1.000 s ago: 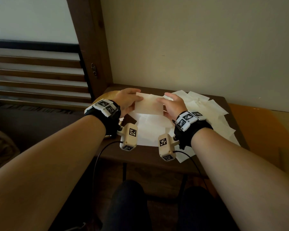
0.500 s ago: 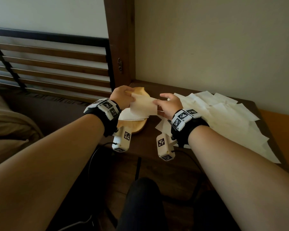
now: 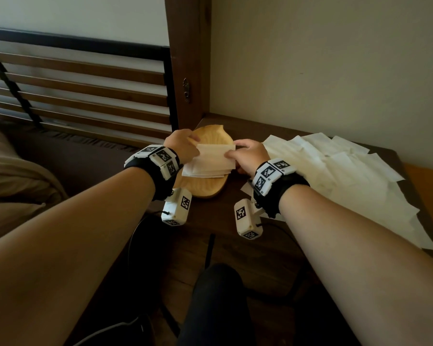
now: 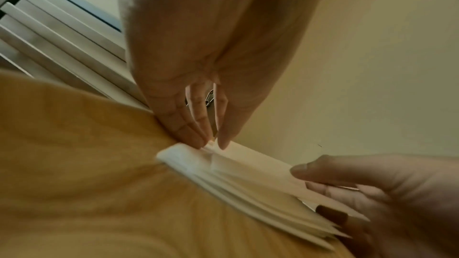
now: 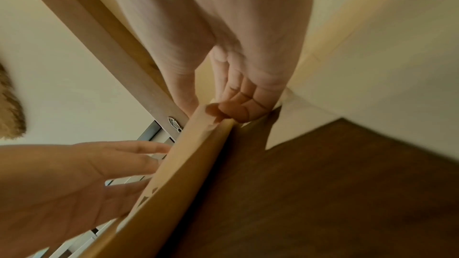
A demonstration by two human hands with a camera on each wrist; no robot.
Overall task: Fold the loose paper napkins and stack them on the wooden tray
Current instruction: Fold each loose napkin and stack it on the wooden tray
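Observation:
An oval wooden tray point(image 3: 205, 188) sits at the table's left end and bears a stack of folded napkins point(image 3: 203, 171). Both hands hold one folded napkin point(image 3: 215, 152) flat just over that stack. My left hand point(image 3: 190, 146) pinches its left end, seen close in the left wrist view point(image 4: 212, 144) above the stack point(image 4: 236, 180). My right hand point(image 3: 231, 153) pinches its right end, fingers curled on the edge point(image 5: 211, 113). Loose napkins point(image 3: 335, 171) lie spread to the right. I cannot tell whether the held napkin rests on the stack.
The dark wooden table point(image 3: 223, 221) stands against a beige wall, with a wooden post point(image 3: 188, 71) behind the tray. A slatted bed frame point(image 3: 73, 91) and bedding lie to the left. My knee point(image 3: 218, 295) is below the table's front edge.
Both hands carried the folded napkin leftward from above the loose pile to above the tray's stack, and lowered it. The head view swung left with them.

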